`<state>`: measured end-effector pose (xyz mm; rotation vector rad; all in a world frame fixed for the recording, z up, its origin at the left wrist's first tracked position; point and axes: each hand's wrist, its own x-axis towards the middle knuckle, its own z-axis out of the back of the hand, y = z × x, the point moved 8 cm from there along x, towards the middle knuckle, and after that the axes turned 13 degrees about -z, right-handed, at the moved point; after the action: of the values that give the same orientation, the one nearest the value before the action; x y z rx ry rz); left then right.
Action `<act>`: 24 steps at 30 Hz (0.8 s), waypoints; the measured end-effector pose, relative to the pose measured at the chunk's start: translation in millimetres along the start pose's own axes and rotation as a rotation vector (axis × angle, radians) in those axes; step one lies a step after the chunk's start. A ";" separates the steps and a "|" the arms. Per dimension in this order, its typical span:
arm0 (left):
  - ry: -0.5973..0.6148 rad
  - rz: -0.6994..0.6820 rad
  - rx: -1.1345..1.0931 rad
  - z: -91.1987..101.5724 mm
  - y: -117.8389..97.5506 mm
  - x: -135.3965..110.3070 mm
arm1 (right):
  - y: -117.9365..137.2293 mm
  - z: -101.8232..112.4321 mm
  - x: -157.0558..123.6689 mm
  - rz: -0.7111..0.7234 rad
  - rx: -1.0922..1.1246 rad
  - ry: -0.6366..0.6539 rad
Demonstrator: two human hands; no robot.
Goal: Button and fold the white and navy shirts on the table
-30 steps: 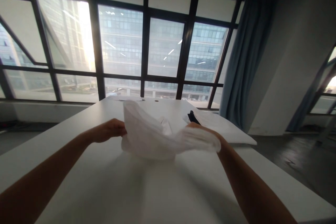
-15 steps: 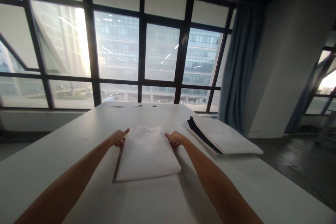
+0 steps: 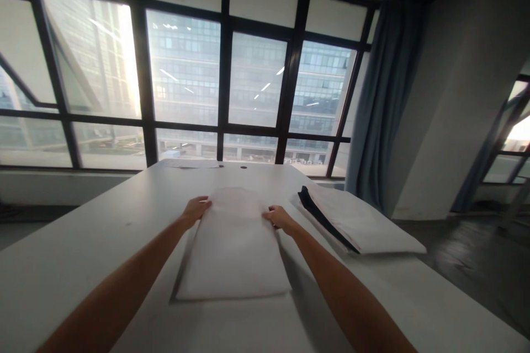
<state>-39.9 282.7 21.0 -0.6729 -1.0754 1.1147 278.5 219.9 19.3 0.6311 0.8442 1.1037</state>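
Observation:
A folded white cloth (image 3: 236, 248), perhaps a garment, lies flat in front of me with its near edge straight. My left hand (image 3: 197, 210) pinches its far left side, thumb on top and fingers partly hidden. On the opposite side, my right hand (image 3: 279, 218) grips the far right edge between thumb and curled fingers. The far end of the cloth looks slightly blurred and rounded between both hands.
The white table (image 3: 99, 231) carries a stack of folded white cloth (image 3: 364, 220) with a dark layer on the right. Thin white sheets (image 3: 190, 164) lie at its far edge, before the windows. A blue curtain (image 3: 379, 110) hangs beyond the stack.
Both hands have moved a little farther away, the left also rightward. The cloth's far part now reaches farther and looks smoother, and its near edge sits lower in view.

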 end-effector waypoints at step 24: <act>0.544 -0.565 0.853 -88.5 -75.3 -119.5 | 10.4 -69.5 -82.6 0.247 -0.832 -0.153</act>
<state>63.0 151.7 13.0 0.0385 -0.2217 0.7191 197.8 147.8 11.7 0.1106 0.1250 1.4740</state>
